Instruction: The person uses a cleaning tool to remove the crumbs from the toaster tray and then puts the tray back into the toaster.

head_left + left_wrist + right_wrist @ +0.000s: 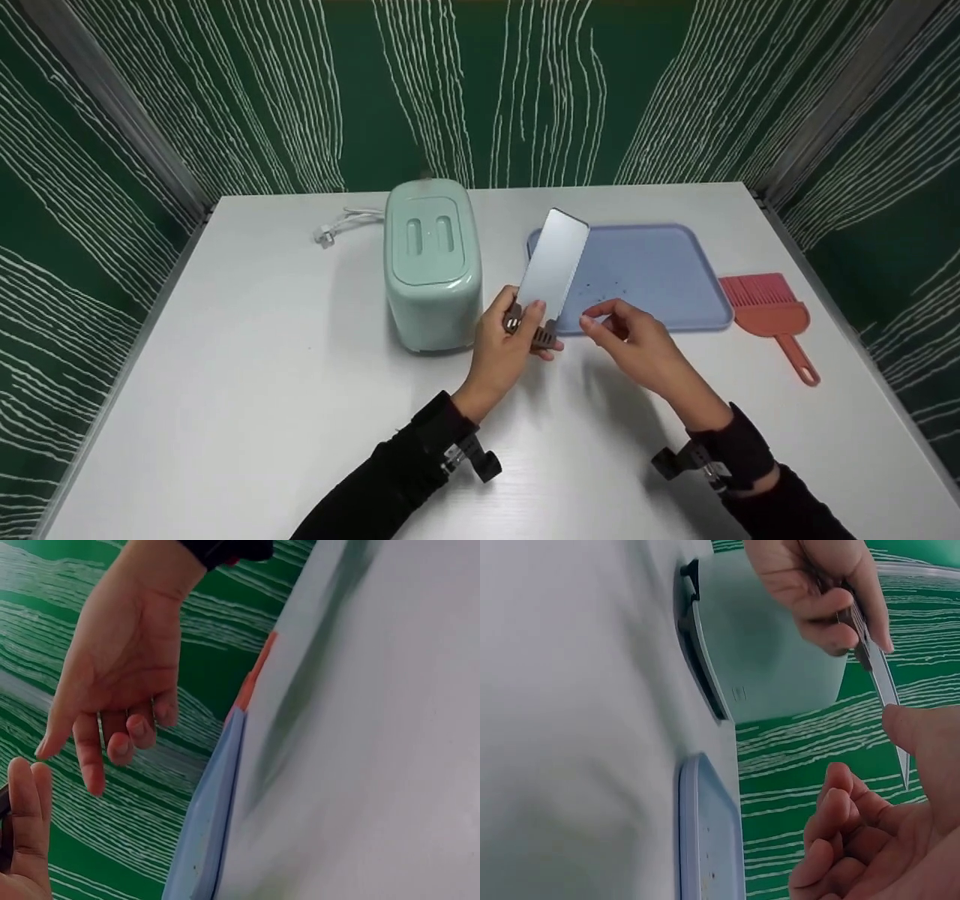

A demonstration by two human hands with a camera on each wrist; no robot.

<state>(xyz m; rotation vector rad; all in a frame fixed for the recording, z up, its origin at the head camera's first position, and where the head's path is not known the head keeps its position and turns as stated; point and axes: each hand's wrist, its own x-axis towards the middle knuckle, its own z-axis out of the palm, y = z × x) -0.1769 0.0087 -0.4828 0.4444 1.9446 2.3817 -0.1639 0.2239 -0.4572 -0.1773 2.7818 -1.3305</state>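
My left hand (501, 356) grips the dark slotted end of a flat metal crumb tray (555, 259), which points up and away over the left edge of a blue tray (660, 277). In the right wrist view the crumb tray (887, 686) appears nearly edge-on, with the thumb and fingers of the left hand (795, 577) around its dark end. Just right of it, my right hand (637, 345) hovers with loosely bent fingers and holds nothing. Its thumb and fingers are apart in the right wrist view. Small dark crumbs (616, 291) lie on the blue tray.
A mint-green toaster (439, 315) with a lid on top stands left of my hands. Its white cord and plug (325, 235) lie behind it to the left. Right of the blue tray rest a red brush (761, 287) and an orange-red dustpan (772, 318).
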